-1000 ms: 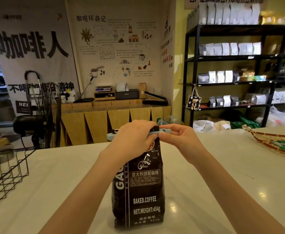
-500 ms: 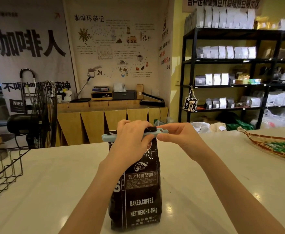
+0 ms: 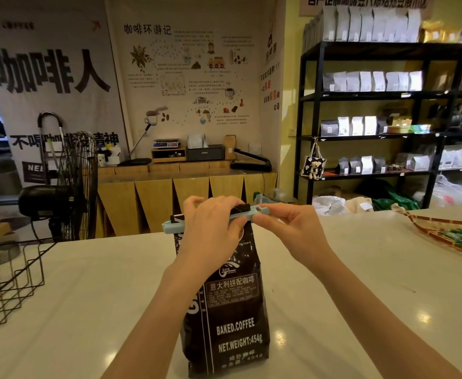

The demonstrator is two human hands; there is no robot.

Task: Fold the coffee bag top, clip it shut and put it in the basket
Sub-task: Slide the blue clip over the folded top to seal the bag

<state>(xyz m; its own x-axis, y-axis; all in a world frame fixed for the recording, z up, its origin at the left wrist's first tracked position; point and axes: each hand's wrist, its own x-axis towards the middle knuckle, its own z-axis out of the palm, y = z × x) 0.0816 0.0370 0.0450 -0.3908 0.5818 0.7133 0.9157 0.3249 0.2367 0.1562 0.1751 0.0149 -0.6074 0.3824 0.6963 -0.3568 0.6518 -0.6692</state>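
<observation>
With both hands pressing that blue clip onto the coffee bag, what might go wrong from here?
The clip sits tilted across the folded top, so it may close on only part of the fold. The tall coffee bag stands upright, and the left hand and right hand both press at its top, so it could tip.

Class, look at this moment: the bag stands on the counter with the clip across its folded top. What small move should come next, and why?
Probably press the free end of the light blue clip shut with the right hand while the left hand steadies it. The clip already lies across the coffee bag's folded top, and the wire basket stands to the left.
</observation>
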